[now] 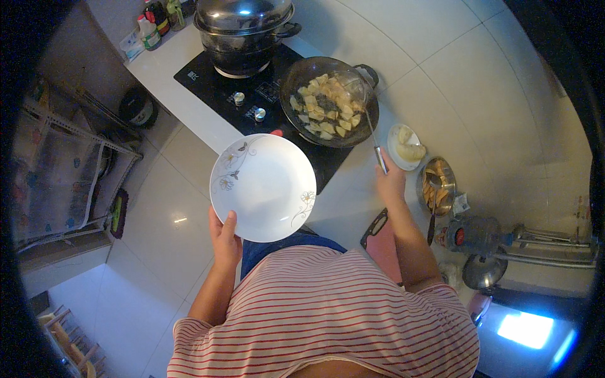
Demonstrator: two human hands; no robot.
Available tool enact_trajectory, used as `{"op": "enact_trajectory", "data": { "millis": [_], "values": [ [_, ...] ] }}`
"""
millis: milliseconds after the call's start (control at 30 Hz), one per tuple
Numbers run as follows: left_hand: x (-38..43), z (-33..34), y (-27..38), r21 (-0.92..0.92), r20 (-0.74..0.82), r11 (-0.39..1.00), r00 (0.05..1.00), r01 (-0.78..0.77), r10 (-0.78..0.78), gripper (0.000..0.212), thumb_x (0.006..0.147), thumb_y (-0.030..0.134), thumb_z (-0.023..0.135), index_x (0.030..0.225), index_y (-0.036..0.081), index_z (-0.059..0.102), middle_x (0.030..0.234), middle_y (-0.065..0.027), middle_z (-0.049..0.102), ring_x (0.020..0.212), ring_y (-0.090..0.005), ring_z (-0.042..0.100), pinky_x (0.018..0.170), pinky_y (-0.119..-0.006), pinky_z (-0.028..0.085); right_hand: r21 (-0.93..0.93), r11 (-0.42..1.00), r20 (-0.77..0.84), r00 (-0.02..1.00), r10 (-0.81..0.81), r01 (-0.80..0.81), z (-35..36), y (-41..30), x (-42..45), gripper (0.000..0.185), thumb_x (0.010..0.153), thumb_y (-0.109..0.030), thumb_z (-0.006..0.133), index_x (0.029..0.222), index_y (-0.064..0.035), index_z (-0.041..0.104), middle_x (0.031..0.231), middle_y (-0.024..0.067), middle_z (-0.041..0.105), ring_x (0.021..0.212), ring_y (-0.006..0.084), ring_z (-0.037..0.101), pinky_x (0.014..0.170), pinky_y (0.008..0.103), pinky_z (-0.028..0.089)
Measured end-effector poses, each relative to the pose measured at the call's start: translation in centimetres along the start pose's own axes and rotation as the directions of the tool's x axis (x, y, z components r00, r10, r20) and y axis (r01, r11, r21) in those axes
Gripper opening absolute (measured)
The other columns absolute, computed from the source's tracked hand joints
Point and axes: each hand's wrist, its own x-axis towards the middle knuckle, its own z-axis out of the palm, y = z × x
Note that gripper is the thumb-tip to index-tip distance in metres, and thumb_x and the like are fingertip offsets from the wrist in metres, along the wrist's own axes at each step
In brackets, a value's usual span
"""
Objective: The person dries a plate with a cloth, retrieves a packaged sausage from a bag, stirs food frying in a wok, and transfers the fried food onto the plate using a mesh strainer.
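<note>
My left hand (225,238) grips the lower left rim of a white plate with a flower pattern (264,186), held in front of the stove. My right hand (391,182) is closed around the handle of a metal skimmer (372,127), whose round wire head lies in the upper right of a dark wok (293,120). Chunks of pale, yellowish food, perhaps potato (327,126), lie in the wok, some of them at the skimmer's head. The wok stands on the black cooktop (212,94). The plate's inner face bears no food.
A lidded steamer pot (241,42) stands on the far burner. Right of the wok are a small plate of pale food (409,163), a metal bowl with orange pieces (437,184) and a spoon, a pink cutting board (384,245) and a large plastic bottle (477,235). Bottles (150,35) stand at upper left.
</note>
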Motion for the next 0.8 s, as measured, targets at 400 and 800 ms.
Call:
{"op": "enact_trajectory", "data": {
  "millis": [400,800],
  "values": [
    [0.2,-0.5,-0.3,0.023,0.009,1.000,1.000,-0.003,0.003,0.040,0.084,0.010,0.050,0.120,0.003,0.035,0.113,-0.0107,0.047,0.103,-0.0171,0.046,0.089,-0.031,0.037,0.276,0.933,0.187,0.965,0.184,-0.232,1.7,3.3,-1.2,0.047,0.076,-0.008,0.059,0.122,-0.0104,0.047,0.079,0.0120,0.060,0.057,0.0198,0.056,0.053,0.0312,0.047],
    [0.3,0.0,0.3,0.029,0.043,1.000,0.999,-0.009,0.007,0.041,0.085,0.010,0.049,0.122,0.002,0.033,0.113,-0.0112,0.047,0.101,-0.0162,0.049,0.084,-0.029,0.042,0.611,0.105,0.741,0.613,0.273,-0.785,-2.7,-4.2,-5.1,0.050,0.084,-0.011,0.051,0.130,-0.0136,0.033,0.062,0.0054,0.047,0.039,0.0076,0.037,0.032,0.0195,0.028]
  ]
}}
